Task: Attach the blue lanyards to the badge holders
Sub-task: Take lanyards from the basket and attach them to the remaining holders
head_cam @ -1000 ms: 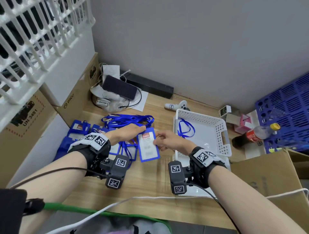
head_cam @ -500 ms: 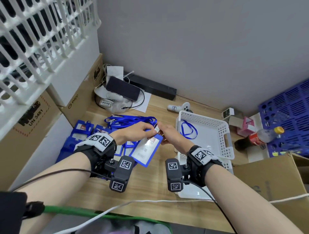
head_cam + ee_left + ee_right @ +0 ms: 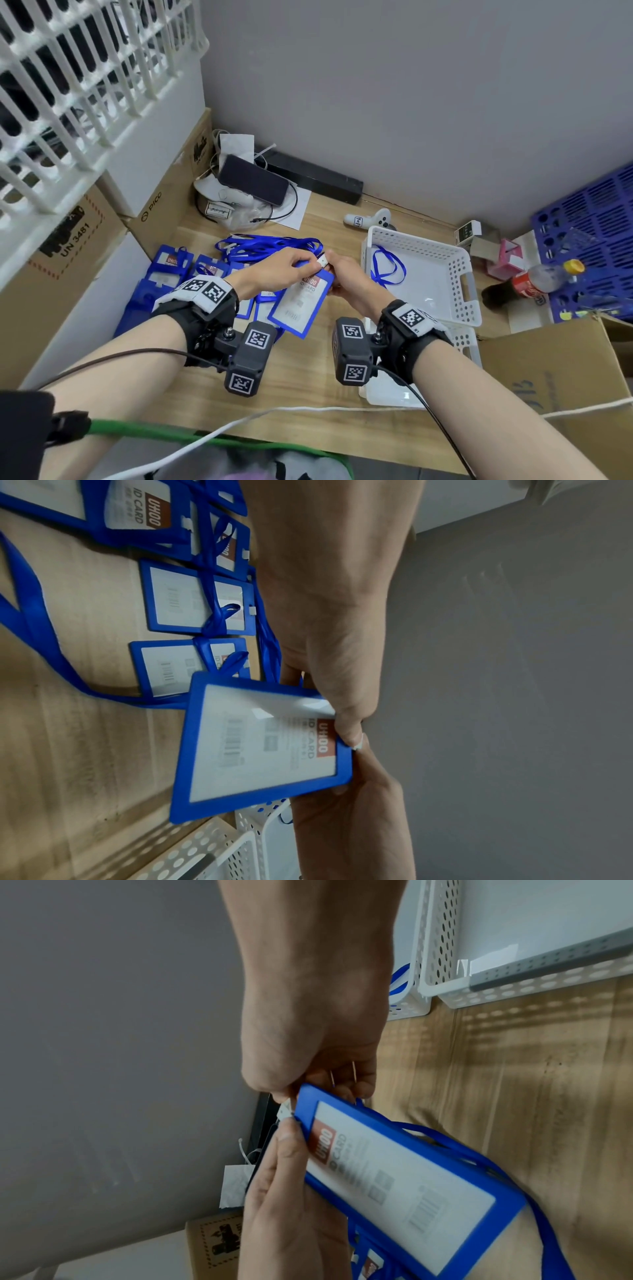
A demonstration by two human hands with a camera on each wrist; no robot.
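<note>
- Three views, one lot: a single badge holder (image 3: 297, 306) held clear of the wooden table (image 3: 308, 387), both hands meeting at its far top edge.
- Head view: left hand (image 3: 274, 270) and right hand (image 3: 346, 275) pinch the holder's top, where a small white clip tab (image 3: 322, 261) shows between the fingertips. The holder hangs tilted, printed face up, probably to keep the slot reachable. Loose blue lanyards (image 3: 267, 245) lie piled just beyond the hands; further holders (image 3: 171, 267) lie flat to the left. A white basket (image 3: 442, 274) to the right holds one lanyard, seemingly the finished bin.
- Left wrist view: left hand (image 3: 329, 631) has its thumb curled on the holder (image 3: 263, 748) near the red label; right hand (image 3: 356, 804) supports the far corner from behind. Only this view shows table holders (image 3: 195, 604) already carrying lanyard loops.
- Right wrist view: right hand (image 3: 308, 1042) pinches the white tab (image 3: 286, 1110) at the holder (image 3: 394, 1177) corner while the left thumb presses it. A blue strap (image 3: 514, 1191) trails behind the holder; whether it is attached cannot be told.
</note>
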